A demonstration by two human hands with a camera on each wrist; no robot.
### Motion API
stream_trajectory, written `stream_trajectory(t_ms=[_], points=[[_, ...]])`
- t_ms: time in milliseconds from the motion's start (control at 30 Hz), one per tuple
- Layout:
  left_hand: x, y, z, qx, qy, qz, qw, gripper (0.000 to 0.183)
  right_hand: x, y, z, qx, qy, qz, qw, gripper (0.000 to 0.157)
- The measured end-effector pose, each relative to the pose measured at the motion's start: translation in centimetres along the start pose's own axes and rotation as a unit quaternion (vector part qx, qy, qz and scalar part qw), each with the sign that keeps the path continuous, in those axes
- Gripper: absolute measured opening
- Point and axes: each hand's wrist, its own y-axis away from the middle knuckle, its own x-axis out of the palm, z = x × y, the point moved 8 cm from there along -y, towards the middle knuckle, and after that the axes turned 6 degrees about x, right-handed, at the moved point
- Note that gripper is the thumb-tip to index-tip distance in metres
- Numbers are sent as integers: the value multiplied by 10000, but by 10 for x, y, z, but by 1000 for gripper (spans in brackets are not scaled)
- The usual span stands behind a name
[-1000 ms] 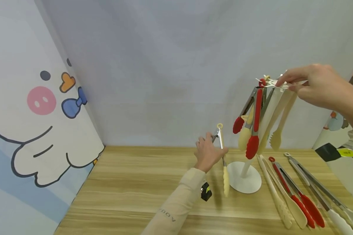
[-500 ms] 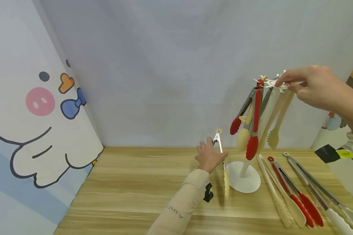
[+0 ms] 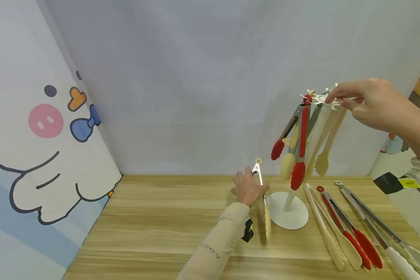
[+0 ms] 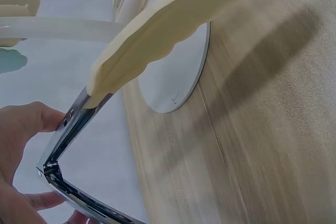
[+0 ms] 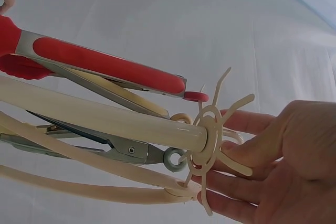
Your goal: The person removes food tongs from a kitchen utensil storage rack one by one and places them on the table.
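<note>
I'm lowering the spread tongs (image 4: 157, 32) gripped in my left hand (image 3: 247, 188), with the stand (image 3: 286, 218) just to its right, so they're staying unhung, sinking farther below the hub (image 5: 211, 132) my right hand (image 3: 378, 104) is pinching.

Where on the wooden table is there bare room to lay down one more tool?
The widest free patch of the table is between the cartoon panel and the left sleeve. A smaller one lies in front of the white stand base. To its right, three pairs of tongs crowd the table.
</note>
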Motion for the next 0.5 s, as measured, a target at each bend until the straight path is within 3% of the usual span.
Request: stream_trajectory(t_ms=[133,367,500], points=[[3,0,3,-31,-48,-10,10000,61,0,1,1,-40,27,-21,10000,31],[9,-1,7,-95,-244,32,9997,58,-2,2,2,-90,23,-52,9999,51],[12,-1,10,-220,-461,139,9986,59,-1,3,1,-62,10,-26,10000,45]])
